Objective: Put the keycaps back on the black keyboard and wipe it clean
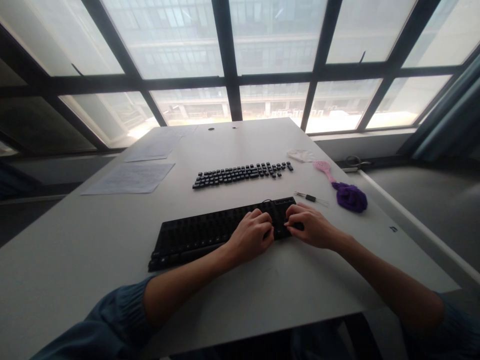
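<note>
A black keyboard (198,230) lies at a slant in front of me, its main area appearing stripped of keycaps. My left hand (253,232) rests on its right half with the fingers curled closed; what they hold, if anything, is hidden. At the keyboard's right end, my right hand (309,225) has thumb and fingertips pinched together over the number pad area, and anything between them is too small to name. Behind the keyboard, loose black keycaps (240,174) stand in rows on the white table. A wire keycap puller (310,198) with a dark handle lies just beyond my right hand.
To the right are a pink brush (323,169) with a purple cloth bundle (350,197) at its handle, and a clear plastic bag (300,155). Paper sheets (129,178) lie at the left. The white table (93,240) reaches towards large windows (277,40).
</note>
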`<state>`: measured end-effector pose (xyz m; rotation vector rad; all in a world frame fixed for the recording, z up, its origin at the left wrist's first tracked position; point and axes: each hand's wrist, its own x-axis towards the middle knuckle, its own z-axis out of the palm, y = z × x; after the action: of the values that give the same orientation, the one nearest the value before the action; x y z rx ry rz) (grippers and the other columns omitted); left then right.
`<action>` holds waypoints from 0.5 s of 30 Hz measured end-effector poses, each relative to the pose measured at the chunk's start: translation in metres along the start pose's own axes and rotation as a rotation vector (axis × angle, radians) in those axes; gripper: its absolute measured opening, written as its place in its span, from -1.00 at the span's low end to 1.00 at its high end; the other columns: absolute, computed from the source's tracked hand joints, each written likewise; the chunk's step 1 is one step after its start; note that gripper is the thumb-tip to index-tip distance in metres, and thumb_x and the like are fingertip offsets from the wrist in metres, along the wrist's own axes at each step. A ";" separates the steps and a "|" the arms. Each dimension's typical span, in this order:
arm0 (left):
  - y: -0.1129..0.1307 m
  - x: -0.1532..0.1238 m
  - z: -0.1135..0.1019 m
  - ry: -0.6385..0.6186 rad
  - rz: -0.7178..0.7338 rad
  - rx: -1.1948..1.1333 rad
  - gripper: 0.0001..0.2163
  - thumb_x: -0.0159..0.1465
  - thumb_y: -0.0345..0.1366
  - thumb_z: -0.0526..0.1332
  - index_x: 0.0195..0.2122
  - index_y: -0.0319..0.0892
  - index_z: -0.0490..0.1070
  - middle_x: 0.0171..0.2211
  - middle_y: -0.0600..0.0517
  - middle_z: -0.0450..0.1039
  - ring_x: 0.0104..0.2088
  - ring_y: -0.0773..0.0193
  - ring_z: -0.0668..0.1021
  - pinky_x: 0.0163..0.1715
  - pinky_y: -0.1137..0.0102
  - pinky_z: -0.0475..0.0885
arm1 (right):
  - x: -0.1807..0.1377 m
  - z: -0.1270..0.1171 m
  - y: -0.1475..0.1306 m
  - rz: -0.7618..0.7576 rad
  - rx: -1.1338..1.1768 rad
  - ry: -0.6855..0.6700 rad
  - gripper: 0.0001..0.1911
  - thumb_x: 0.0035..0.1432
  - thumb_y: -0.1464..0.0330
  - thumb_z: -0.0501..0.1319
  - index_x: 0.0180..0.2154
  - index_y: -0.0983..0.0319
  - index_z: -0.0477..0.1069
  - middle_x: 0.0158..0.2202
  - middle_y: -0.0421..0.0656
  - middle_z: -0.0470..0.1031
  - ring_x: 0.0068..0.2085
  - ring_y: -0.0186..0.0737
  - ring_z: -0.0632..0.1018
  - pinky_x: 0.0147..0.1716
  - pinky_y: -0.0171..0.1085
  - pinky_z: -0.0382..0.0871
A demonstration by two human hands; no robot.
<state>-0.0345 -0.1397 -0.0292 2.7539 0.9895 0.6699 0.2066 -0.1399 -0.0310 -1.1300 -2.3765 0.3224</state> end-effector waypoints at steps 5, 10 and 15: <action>0.000 0.000 -0.001 -0.014 -0.004 0.039 -0.83 0.39 -0.35 0.12 -0.32 -0.17 0.47 -0.23 -0.05 0.51 -0.17 0.17 0.46 -0.10 0.25 0.39 | 0.000 -0.002 0.003 -0.009 0.123 0.018 -0.91 0.21 0.42 0.29 -0.33 0.15 0.57 -0.20 -0.14 0.56 -0.17 -0.15 0.53 -0.11 -0.15 0.41; 0.003 0.002 -0.006 -0.022 -0.056 0.086 -0.92 0.37 -0.34 0.15 -0.17 -0.16 0.42 -0.23 -0.04 0.52 -0.16 0.13 0.47 -0.14 0.23 0.37 | 0.004 -0.003 0.018 0.096 0.258 0.239 -0.87 0.25 0.43 0.21 -0.30 0.18 0.55 -0.26 -0.12 0.58 -0.21 -0.15 0.56 -0.13 -0.16 0.45; 0.007 0.003 -0.013 -0.007 -0.065 0.108 -0.85 0.37 -0.35 0.16 -0.06 -0.15 0.42 -0.15 -0.06 0.54 -0.12 0.10 0.49 -0.11 0.21 0.38 | 0.004 0.000 0.031 0.310 0.169 0.325 -0.85 0.24 0.38 0.20 -0.24 0.20 0.56 -0.34 -0.15 0.59 -0.36 -0.21 0.54 -0.34 -0.24 0.43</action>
<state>-0.0346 -0.1437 -0.0151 2.7991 1.1411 0.6140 0.2250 -0.1170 -0.0424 -1.3552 -1.8591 0.4018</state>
